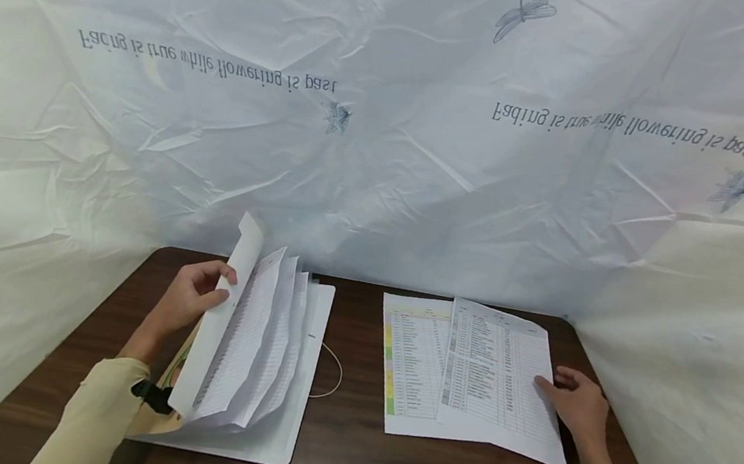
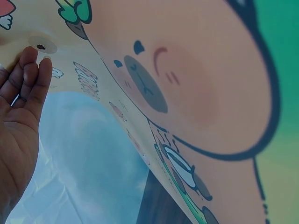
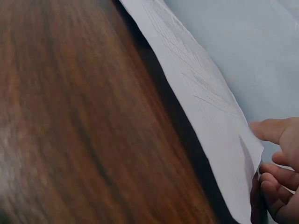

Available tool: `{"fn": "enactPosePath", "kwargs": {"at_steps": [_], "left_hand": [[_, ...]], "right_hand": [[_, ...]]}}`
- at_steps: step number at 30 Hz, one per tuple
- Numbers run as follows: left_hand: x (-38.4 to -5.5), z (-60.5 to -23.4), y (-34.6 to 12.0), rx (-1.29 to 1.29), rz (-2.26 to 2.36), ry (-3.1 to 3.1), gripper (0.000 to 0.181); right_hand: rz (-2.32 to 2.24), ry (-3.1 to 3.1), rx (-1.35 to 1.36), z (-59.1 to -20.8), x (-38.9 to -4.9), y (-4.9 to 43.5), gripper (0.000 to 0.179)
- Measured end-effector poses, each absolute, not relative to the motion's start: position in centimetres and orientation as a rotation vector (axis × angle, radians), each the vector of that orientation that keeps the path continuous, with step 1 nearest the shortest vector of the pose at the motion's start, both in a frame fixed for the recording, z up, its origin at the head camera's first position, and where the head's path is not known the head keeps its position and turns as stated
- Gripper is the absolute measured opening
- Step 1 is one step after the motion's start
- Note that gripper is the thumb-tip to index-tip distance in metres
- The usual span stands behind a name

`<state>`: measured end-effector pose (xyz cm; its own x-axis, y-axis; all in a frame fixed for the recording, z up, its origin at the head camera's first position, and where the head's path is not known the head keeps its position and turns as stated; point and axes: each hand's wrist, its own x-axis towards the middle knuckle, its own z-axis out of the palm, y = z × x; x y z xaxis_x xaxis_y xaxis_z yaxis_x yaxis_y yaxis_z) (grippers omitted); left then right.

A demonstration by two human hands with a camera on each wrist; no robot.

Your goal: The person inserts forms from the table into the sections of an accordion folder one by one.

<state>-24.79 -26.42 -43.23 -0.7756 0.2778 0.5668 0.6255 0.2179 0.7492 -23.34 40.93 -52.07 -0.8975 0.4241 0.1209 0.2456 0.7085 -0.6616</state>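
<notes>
My left hand point(image 1: 195, 291) grips the lifted cover point(image 1: 214, 344) of a file folder, thumb on its white inner side. In the left wrist view, the cover's outer face point(image 2: 201, 84) carries a large cartoon bear on a tan ground. Several printed sheets point(image 1: 252, 342) stand fanned inside the folder, over its white back panel point(image 1: 309, 357). On the right, my right hand point(image 1: 578, 408) pinches the right edge of a printed table sheet point(image 1: 500, 382), which is slightly raised and bent in the right wrist view. This sheet overlaps another sheet point(image 1: 415, 355) with yellow and green cells.
A thin cord loop point(image 1: 341, 373) sticks out from the folder's right side. The dark wooden table point(image 1: 342, 455) lies beneath everything. Pale plastic sheeting point(image 1: 380, 170) with printed words and dragonflies hangs behind and along both sides.
</notes>
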Motion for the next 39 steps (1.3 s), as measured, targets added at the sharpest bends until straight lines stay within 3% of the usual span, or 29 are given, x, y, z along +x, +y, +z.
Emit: {"fn": "enactPosePath", "kwargs": {"at_steps": [30, 39], "left_hand": [[-25.0, -43.6, -26.3, -0.851, -1.582, -2.180, 0.018], [-25.0, -43.5, -26.5, -0.861, -1.573, -2.171, 0.017]], "right_hand": [[0.991, -2.735, -0.494, -51.2, -23.0, 41.2, 0.049], [1.127, -2.728, -0.511, -50.8, -22.8, 41.4, 0.051]]}}
